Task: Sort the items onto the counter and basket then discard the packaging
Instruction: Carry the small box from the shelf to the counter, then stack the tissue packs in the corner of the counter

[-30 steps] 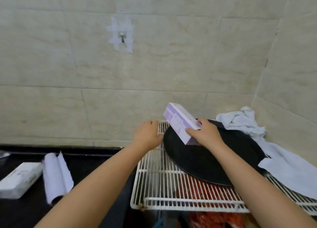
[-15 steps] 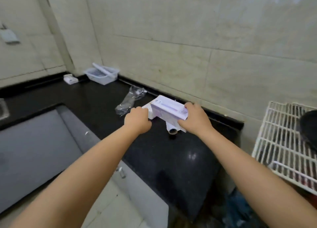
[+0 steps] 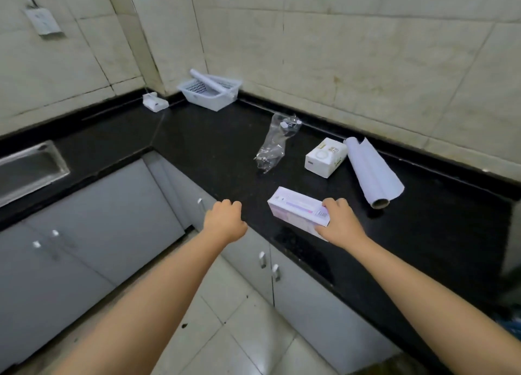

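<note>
My right hand point(image 3: 339, 223) grips the near end of a long purple-and-white box point(image 3: 296, 208), which lies on or just above the black counter point(image 3: 214, 143) near its front edge. My left hand point(image 3: 225, 219) hovers over the counter edge to the left, fingers curled, holding nothing. Behind the box lie a white carton point(image 3: 325, 156), a white paper roll point(image 3: 373, 171) and a crumpled clear plastic wrapper point(image 3: 275, 144). A white perforated basket point(image 3: 210, 91) with a white roll point(image 3: 207, 82) across it stands in the far corner.
A small white box point(image 3: 154, 102) sits left of the basket. A steel sink point(image 3: 26, 168) is set into the counter at far left. Grey cabinet doors point(image 3: 93, 219) run below the counter, and tiled floor point(image 3: 225, 332) lies beneath my arms.
The view swung left from the wire rack to the counter. My right hand carried the purple box from the rack and lowered it to the counter's front edge; the left hand let go.
</note>
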`<state>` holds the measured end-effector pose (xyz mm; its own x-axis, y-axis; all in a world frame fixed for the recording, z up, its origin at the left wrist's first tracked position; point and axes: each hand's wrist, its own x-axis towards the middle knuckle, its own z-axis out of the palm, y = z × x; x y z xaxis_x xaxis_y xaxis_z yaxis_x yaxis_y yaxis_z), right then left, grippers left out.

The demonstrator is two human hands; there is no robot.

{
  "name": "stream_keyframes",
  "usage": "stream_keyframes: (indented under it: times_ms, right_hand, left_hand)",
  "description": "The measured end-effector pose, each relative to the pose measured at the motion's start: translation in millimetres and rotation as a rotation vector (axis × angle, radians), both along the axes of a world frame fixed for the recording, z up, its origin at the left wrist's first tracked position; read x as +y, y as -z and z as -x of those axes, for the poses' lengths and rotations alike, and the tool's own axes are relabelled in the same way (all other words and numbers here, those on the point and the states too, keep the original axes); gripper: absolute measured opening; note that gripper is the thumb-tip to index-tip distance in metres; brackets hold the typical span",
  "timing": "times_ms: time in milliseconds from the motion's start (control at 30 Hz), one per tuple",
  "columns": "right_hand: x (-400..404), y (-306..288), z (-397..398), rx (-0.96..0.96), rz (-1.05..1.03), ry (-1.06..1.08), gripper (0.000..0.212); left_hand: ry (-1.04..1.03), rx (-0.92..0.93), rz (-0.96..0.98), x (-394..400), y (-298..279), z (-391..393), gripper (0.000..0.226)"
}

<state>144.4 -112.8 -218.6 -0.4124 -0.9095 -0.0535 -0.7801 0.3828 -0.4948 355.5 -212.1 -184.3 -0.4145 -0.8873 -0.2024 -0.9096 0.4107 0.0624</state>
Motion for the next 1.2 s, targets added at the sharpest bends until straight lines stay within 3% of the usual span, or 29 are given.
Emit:
stream_keyframes:
  times_ms: [233,467,733,967,1200]
  right_hand:
    - [-54.6,37.1,-5.8,-0.064,0.002,0.077,0.045]
    - [-118.4,63.3,16.5,-0.154,0.047,0.141,0.047]
    - [-132.2,84.7,28.7,-0.184,0.028,0.211,0.047]
    - [-125.2,85.1,22.7,-0.088,-0.091,0.243,0.064]
    - [-150.1,61.7,32.2,-0.155,0.0,0.509,0.045]
  left_hand:
    - [0.069,-0.018,-0.091,-60.2,44.0,9.9,0.036]
    - [0.183,-0.025,-0.066,-149.4,64.0,61.0,0.042]
    - [0.34,0.126,-0.101,-208.8,76.5,104.2,0.048]
    - [0.465,0.231,-0.197,-226.5,80.5,121.6,0.045]
    - [0.572,0.131,-0.19,-254.1,69.1,135.9,0.042]
